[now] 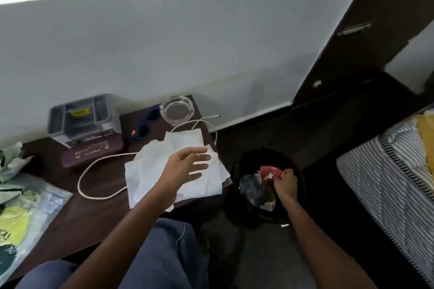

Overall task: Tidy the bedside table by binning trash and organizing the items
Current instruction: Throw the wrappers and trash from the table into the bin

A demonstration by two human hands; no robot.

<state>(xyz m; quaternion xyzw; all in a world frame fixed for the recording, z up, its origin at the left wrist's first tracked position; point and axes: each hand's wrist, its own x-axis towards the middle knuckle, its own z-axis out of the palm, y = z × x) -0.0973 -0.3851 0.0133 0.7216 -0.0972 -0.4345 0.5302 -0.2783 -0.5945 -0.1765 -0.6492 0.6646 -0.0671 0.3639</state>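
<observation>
Crumpled white paper sheets (150,171) lie on the right part of the dark wooden bedside table (94,213). My left hand (185,169) hovers over them with its fingers spread and straight, holding nothing. My right hand (285,183) is over the black bin (237,171) on the floor to the table's right and pinches a crumpled red wrapper (270,172) above the trash inside. A white cable (94,166) loops across the table and under the paper.
At the table's back stand a grey organizer tray (79,117), a maroon case (91,152), blue sunglasses (146,124) and a glass ashtray (177,109). Plastic packets (21,213) lie at the left. A striped mattress (399,171) is at the right, the white wall behind.
</observation>
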